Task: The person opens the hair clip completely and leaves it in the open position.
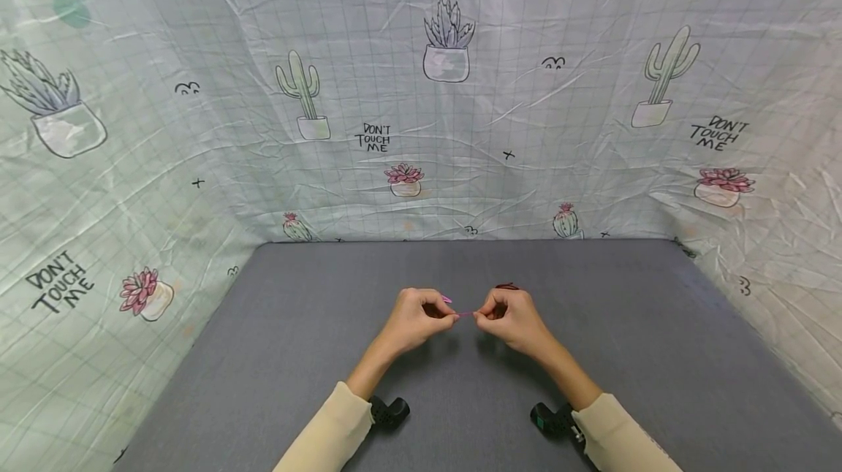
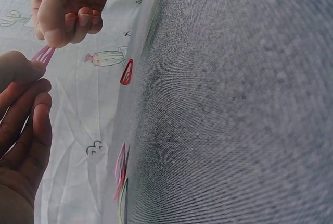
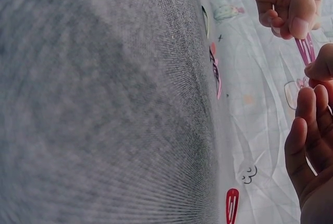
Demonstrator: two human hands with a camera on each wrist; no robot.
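Between my hands is a purple-pink snap hair clip [image 1: 465, 313], stretched out sideways a little above the grey table. My left hand [image 1: 416, 320] pinches one end with thumb and forefinger, and my right hand [image 1: 516, 318] pinches the other. In the left wrist view the slotted body of the clip [image 2: 44, 54] shows between the fingertips. The right wrist view shows the same clip [image 3: 306, 49]; both its ends are covered by fingers. Beyond the right hand lies a red snap hair clip [image 2: 126, 72], mostly hidden in the head view.
Beyond my left hand, pink hair clips [image 2: 120, 169] and a light green one [image 2: 123, 203] lie on the table, partly overlapping. The grey table [image 1: 316, 311] ends at a hanging sheet [image 1: 460, 114] printed with cacti, which also closes off both sides.
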